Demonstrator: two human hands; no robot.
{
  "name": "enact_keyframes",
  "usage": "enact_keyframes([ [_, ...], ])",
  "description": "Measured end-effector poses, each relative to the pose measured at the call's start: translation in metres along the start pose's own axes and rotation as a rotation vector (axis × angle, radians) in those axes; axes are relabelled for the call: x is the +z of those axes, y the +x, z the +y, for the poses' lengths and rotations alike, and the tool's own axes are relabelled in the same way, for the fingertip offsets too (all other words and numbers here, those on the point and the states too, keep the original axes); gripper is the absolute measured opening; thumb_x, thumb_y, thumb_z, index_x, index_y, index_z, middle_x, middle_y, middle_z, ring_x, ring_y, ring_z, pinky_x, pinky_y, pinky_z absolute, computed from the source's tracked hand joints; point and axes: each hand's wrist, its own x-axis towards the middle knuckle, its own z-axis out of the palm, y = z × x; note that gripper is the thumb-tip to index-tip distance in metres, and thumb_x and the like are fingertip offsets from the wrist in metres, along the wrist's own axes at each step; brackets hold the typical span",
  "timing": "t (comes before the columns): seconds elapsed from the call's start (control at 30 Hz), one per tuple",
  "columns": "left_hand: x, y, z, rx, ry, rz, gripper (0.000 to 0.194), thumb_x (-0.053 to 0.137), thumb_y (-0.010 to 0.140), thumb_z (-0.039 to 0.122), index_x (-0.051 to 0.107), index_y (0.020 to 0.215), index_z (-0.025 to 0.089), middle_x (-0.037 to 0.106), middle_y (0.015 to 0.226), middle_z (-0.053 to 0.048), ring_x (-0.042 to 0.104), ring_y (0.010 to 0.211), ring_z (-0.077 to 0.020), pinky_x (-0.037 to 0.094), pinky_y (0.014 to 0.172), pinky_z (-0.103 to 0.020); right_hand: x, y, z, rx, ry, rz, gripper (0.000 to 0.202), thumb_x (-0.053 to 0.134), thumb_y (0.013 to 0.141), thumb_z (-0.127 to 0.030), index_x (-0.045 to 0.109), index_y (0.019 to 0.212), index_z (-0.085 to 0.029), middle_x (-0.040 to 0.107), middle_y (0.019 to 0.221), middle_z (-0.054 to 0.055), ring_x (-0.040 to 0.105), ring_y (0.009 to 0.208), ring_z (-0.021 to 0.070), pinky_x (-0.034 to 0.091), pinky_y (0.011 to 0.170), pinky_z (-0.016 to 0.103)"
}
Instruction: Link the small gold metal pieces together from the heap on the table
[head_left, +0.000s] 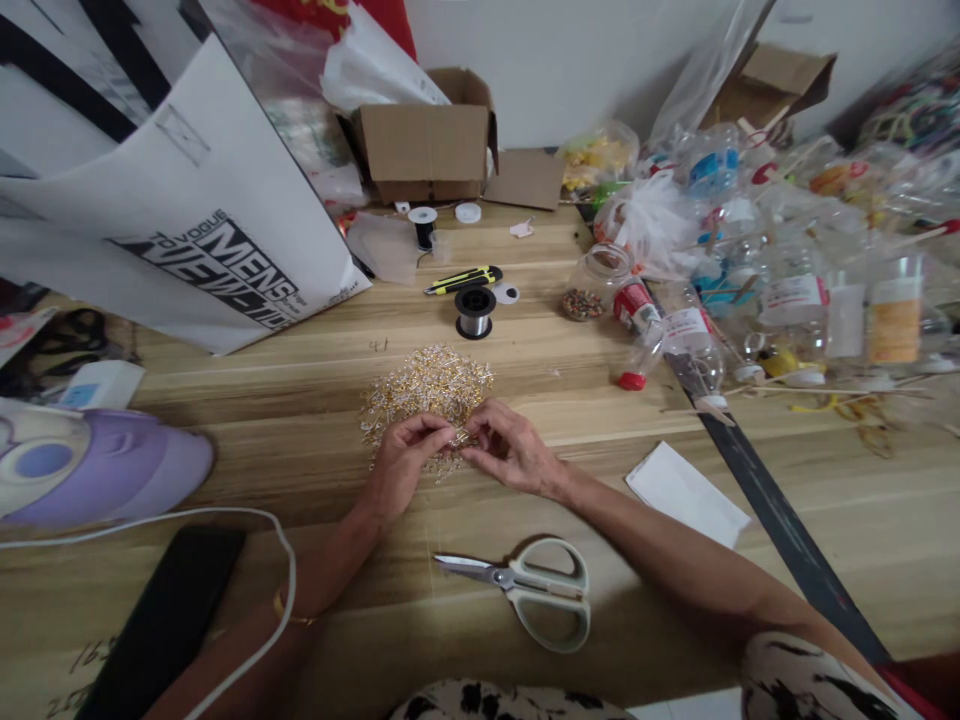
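Note:
A pile of small gold and silver metal clasps or links [427, 380] lies spread on the wooden table. At its near edge my left hand [409, 455] is closed in a pinch between thumb and forefinger. Close against it on the right, my right hand [514, 447] pinches too, the fingertips of both hands almost meeting. A tiny shiny metal piece shows between them, too small to make out exactly. Nearer to me lie scissors [525, 585] with pale handles, blades pointing left. Beyond the pile stands a spool of silver wire [474, 314].
Behind the spool lies a yellow-black utility knife [465, 280], near a spool of black thread [424, 230]. Plastic bottles [795, 300] crowd the right side. A folded white paper [686, 493] lies right, a black phone [165, 620] left. A white cable [289, 560] crosses my left forearm.

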Motion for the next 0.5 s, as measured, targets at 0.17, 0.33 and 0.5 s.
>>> enact_keyframes([
  [0.17,0.0025,-0.0011,0.0038,0.005,0.009,0.002,0.011,0.071,0.067,0.024,0.065,0.067,0.016,0.062,0.063,0.003,0.055,0.059,-0.0102,0.046,0.061,-0.022,0.0035,-0.0029,0.0023,-0.024,-0.018,-0.046,0.022,0.060,0.083,-0.035,0.054,0.093,-0.017,0.049,0.075,0.002,0.046,0.064,0.0127,0.039,0.060,0.025],
  [0.33,0.0045,-0.0028,0.0050,0.002,0.014,0.011,0.012,0.071,0.066,0.025,0.064,0.066,0.015,0.060,0.062,0.003,0.054,0.059,-0.0103,0.046,0.061,-0.022,0.0055,-0.0042,0.0004,-0.013,-0.059,-0.048,0.018,0.056,0.086,-0.036,0.056,0.090,-0.018,0.051,0.075,0.002,0.047,0.064,0.0134,0.039,0.059,0.025],
  [0.5,0.0040,-0.0028,0.0031,0.010,0.006,0.000,0.013,0.071,0.066,0.026,0.064,0.066,0.015,0.060,0.062,0.002,0.054,0.060,-0.0106,0.047,0.061,-0.022,0.0054,-0.0023,-0.0014,-0.012,-0.006,-0.038,0.013,0.050,0.090,-0.028,0.056,0.085,-0.018,0.053,0.076,0.004,0.049,0.067,0.0139,0.040,0.062,0.025],
])
